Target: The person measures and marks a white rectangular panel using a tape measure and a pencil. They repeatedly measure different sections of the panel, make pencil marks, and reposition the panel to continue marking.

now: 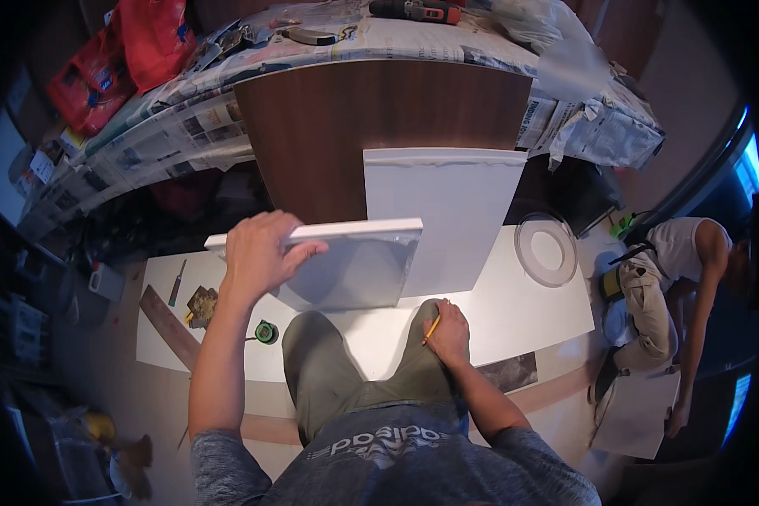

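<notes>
Gripping white panel [346, 261]; left hand [257, 253] hides corner.

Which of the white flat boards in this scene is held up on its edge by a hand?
The small white board gripped along its top edge by the left hand. The taller white panel leans unheld; the large white sheet lies flat.

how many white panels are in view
4. One small white panel is held on edge by the left hand. A second white panel leans on the brown board. A large one lies flat under the right hand holding a pencil. A fourth lies by the other person. More may be hidden.
</notes>
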### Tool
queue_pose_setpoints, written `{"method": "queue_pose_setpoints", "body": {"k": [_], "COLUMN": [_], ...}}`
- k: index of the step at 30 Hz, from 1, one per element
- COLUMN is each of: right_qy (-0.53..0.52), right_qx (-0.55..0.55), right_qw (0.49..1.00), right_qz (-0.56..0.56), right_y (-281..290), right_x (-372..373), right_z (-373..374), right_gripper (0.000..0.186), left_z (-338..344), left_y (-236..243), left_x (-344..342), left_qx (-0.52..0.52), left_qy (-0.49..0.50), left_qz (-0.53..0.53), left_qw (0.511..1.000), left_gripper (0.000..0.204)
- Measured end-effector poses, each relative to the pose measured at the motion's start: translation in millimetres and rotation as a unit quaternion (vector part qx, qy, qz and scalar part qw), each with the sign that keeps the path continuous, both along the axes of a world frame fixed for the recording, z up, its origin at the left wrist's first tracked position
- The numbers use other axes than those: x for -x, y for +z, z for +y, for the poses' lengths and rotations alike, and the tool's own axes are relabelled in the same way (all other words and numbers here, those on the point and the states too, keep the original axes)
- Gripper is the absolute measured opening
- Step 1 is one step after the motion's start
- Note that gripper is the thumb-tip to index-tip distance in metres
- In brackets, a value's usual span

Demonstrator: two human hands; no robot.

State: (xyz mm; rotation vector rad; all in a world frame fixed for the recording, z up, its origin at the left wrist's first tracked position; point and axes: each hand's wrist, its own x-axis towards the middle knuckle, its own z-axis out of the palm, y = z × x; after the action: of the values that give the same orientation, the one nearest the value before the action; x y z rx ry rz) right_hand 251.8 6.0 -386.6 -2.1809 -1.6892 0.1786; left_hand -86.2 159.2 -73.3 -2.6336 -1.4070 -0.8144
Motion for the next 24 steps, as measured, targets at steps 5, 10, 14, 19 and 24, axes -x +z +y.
{"method": "queue_pose_setpoints", "body": {"k": [5, 10, 14, 19, 24], "right_qy": [0.008, 0.016, 0.033, 0.009, -0.042], "right_qx": [-0.018, -0.035, -0.057, -0.127, -0.05], "right_qw": [1.0, 0.999, 0.997, 0.988, 0.996], "right_qz": [0.019, 0.034, 0.037, 0.085, 0.058], "right_y": [2, 2, 3, 9, 9], "right_x": [-2, -4, -2, -6, -13], "right_z": [6, 4, -3, -16, -28], "right_gripper": [0.054, 0.052, 0.051, 0.043, 0.052], "left_z": [55, 96, 117, 139, 146], "left_y": [4, 8, 3, -15, -21], "left_x": [-4, -12, -11, -5, -7], "left_qx": [0.067, 0.134, 0.14, 0.03, 0.043], "left_qy": [0.049, 0.071, 0.079, 0.046, 0.018], "left_qz": [0.021, 0.044, 0.051, 0.078, 0.012], "left_qw": [0.996, 0.987, 0.986, 0.995, 0.999], "left_gripper": [0.061, 0.074, 0.077, 0.068, 0.057]}}
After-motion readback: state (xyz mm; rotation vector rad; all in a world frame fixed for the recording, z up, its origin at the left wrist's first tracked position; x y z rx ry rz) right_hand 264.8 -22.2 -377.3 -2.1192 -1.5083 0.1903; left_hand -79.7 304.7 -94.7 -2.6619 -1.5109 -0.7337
